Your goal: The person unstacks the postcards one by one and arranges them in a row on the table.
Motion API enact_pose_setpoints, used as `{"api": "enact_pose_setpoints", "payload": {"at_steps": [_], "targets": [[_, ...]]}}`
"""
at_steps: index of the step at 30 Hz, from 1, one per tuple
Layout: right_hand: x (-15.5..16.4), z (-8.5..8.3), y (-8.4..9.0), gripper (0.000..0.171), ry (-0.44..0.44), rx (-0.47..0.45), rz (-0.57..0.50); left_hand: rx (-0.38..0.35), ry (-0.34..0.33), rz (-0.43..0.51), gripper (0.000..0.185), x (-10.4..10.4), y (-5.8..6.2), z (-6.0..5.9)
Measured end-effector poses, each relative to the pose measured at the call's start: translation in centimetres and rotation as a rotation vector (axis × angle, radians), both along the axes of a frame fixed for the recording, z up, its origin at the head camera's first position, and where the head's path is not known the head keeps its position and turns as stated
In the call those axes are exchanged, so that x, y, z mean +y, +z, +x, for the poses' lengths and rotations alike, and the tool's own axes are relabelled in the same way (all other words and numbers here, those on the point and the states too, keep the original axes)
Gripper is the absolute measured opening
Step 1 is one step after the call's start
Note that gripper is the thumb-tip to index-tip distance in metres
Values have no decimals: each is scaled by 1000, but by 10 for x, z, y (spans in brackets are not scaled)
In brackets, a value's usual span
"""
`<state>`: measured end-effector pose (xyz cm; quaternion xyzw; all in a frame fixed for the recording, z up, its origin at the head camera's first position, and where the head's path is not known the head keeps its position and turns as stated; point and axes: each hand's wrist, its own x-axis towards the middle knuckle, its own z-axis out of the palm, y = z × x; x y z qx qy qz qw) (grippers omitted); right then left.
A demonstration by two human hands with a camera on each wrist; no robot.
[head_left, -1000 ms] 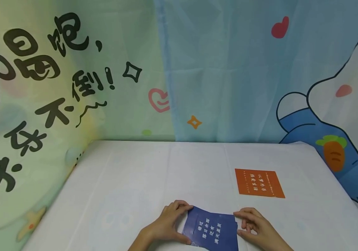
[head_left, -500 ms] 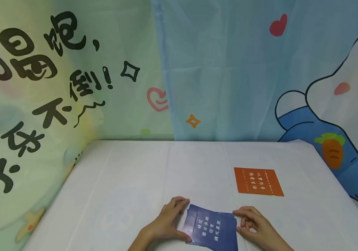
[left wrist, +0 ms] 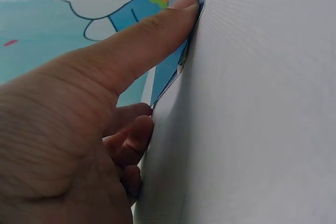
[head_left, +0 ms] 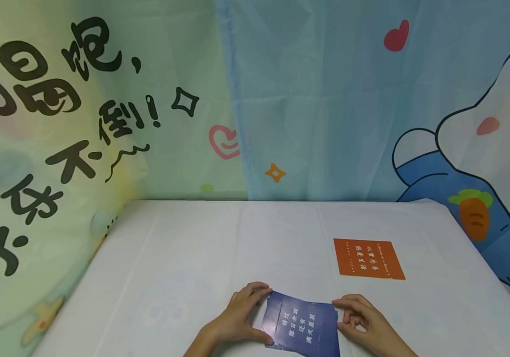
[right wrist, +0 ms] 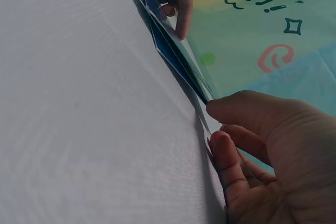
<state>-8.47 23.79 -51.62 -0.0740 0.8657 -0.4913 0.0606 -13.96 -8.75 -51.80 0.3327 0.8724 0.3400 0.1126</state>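
Both hands pin the blue paper envelope (head_left: 303, 324) flat at the counter's (head_left: 192, 258) near edge: left hand (head_left: 242, 317) pinches its left side, right hand (head_left: 362, 321) fingertips curl at its right; 1 orange envelope (head_left: 368, 258) lies apart

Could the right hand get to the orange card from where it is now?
Probably yes. The right hand rests at the edge of the blue card, and the orange card lies flat on the white table just beyond it, on the same side, with only bare cloth between them.
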Motion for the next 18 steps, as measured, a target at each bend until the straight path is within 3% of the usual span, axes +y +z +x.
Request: {"api": "enact_pose_setpoints", "payload": {"at_steps": [9,18], "targets": [[3,0,-1,43,10,-7,-28,-1,9,43,95,2,-2,-1],[2,2,-5,42,30,118,-54,-57,-13,109,90,3,1,4]]}}
